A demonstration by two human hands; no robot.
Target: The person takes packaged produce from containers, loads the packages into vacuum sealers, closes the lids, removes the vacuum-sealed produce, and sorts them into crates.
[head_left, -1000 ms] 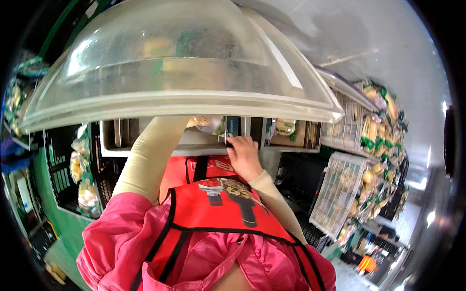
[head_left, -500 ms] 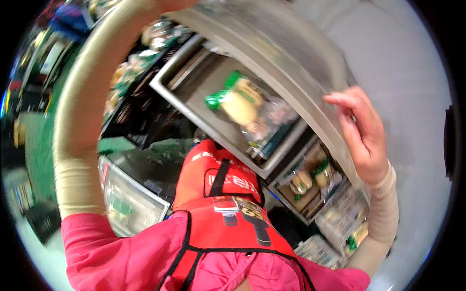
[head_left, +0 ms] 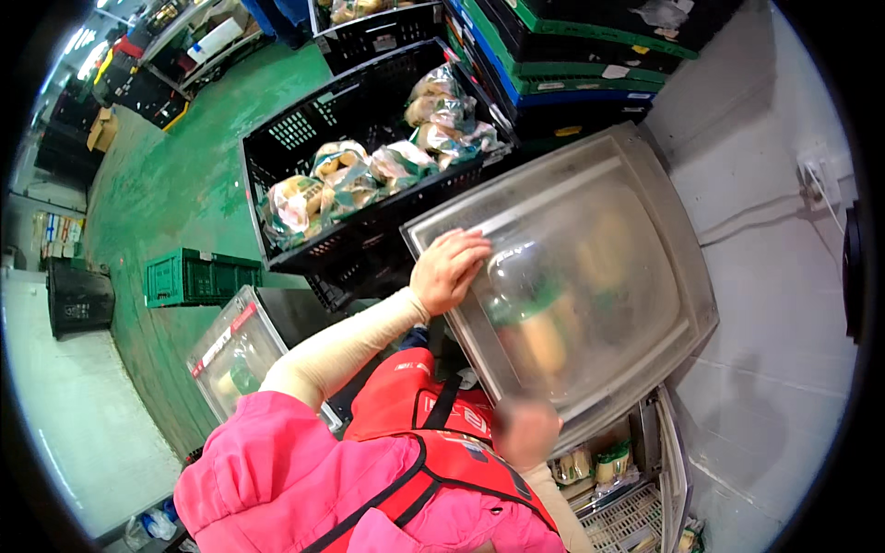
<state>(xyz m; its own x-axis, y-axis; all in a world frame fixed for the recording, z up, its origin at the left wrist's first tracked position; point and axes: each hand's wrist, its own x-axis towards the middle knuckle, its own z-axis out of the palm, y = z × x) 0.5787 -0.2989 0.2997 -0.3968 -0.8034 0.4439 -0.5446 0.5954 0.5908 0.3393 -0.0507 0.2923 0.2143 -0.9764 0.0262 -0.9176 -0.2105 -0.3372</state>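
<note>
The transparent, cloudy lid (head_left: 636, 324) of a vacuum-packing machine lies lowered over its chamber. Through it show blurred bags (head_left: 544, 339) of pale, elongated food with green on the packaging. My left hand (head_left: 450, 269) rests on the lid's left rim, fingers stretched out and pressed lightly on top. By the lid's near corner is my right hand (head_left: 527, 431), smeared, its fingers too unclear to read. Cream sleeves cover both forearms.
A black crate (head_left: 369, 207) of bagged produce stands beyond my left hand. Stacked green, black and blue crates (head_left: 572, 64) rise behind the machine. Another clear-lidded machine (head_left: 241, 355) is at left, a green crate (head_left: 203, 278) beyond it. A white wall (head_left: 765, 369) borders the right.
The raised lid has come down over the chamber with the bags. My left hand has dropped from overhead to its rim; my right hand has moved to its near corner. The view has shifted.
</note>
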